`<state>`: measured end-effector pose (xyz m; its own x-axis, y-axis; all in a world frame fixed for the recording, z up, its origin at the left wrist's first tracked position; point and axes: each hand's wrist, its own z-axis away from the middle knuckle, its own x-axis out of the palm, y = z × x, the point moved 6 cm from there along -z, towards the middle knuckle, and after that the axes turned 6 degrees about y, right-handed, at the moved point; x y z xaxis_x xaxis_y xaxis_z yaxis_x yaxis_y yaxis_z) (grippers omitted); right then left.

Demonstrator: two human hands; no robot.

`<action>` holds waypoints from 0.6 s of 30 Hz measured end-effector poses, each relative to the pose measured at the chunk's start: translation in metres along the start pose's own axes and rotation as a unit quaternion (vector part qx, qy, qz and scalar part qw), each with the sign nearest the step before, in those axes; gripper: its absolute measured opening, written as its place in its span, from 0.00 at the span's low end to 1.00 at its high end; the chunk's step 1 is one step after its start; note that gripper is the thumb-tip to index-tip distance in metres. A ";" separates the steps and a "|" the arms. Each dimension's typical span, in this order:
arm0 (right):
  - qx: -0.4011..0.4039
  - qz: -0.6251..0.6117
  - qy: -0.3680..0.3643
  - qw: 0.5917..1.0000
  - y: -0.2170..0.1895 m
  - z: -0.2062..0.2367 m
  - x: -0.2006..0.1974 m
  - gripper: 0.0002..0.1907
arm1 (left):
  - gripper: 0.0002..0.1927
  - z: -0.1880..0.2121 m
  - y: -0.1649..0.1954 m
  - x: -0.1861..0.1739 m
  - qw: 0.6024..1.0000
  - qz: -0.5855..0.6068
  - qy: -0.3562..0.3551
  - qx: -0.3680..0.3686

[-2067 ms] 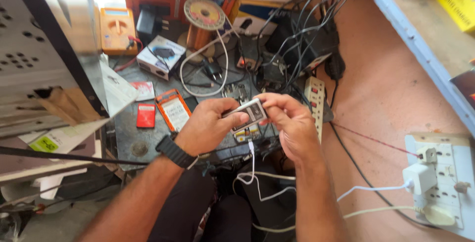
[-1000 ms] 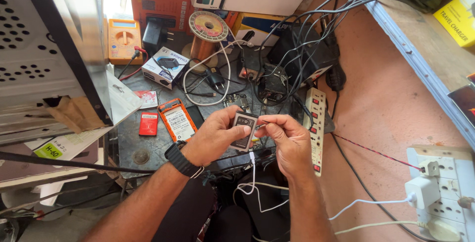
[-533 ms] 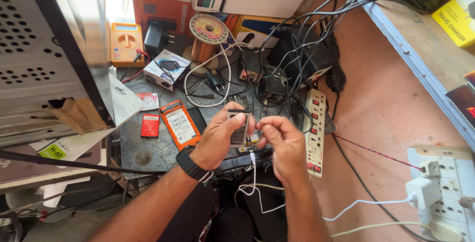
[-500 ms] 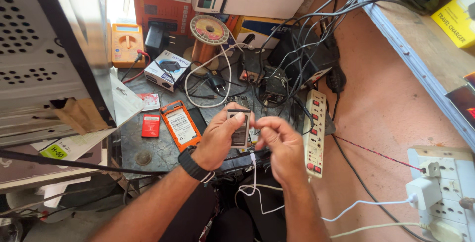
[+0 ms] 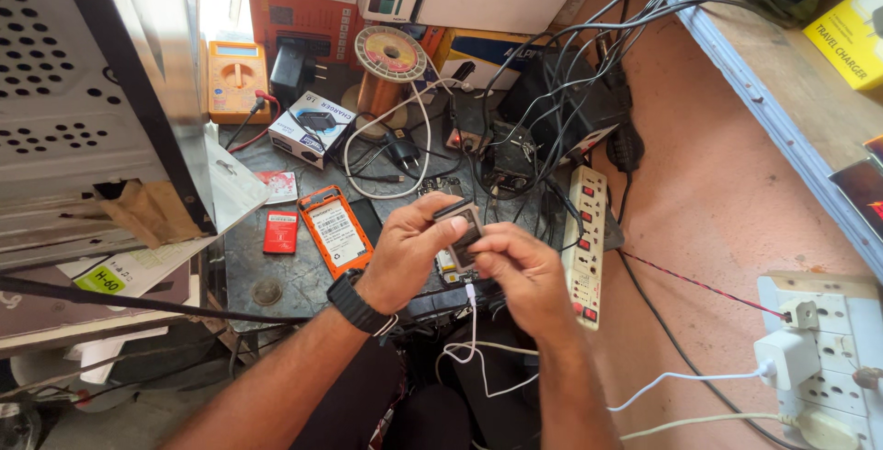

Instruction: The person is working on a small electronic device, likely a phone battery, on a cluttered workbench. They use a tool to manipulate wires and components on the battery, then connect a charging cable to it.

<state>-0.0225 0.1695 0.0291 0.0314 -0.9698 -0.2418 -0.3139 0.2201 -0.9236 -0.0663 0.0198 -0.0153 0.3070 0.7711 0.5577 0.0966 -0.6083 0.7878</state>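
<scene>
Left hand (image 5: 409, 252) pinches a small phone (image 5: 457, 240) by its top edge, thumb in front; right hand (image 5: 515, 271) closes on the lower side, fingertips pressed to its open back. The phone is held in the air over the front edge of the desk (image 5: 276, 275), between both hands. A white cable (image 5: 474, 344) hangs from its bottom end and loops down toward the lap — it appears plugged in.

Around it: orange phone cover (image 5: 337, 229) and red battery (image 5: 280, 231) lying flat to the left, orange multimeter (image 5: 238, 82) further back, wire spool (image 5: 390, 54), a white power strip (image 5: 588, 243) just right of the hands.

Risk, judged: the grip is fingertip-only, so a tug on the dangling cable could twist the phone loose or strain its port.
</scene>
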 end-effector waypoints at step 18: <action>-0.026 0.075 0.043 0.996 -0.015 -0.021 -0.028 0.07 | 0.09 -0.006 0.015 0.013 0.981 -0.069 -0.083 -0.161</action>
<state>-0.0384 0.1910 0.0556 -0.1008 -0.9321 -0.3478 -0.3568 0.3602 -0.8620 -0.0663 0.0216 0.0056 0.4638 0.7853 0.4102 -0.1479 -0.3879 0.9098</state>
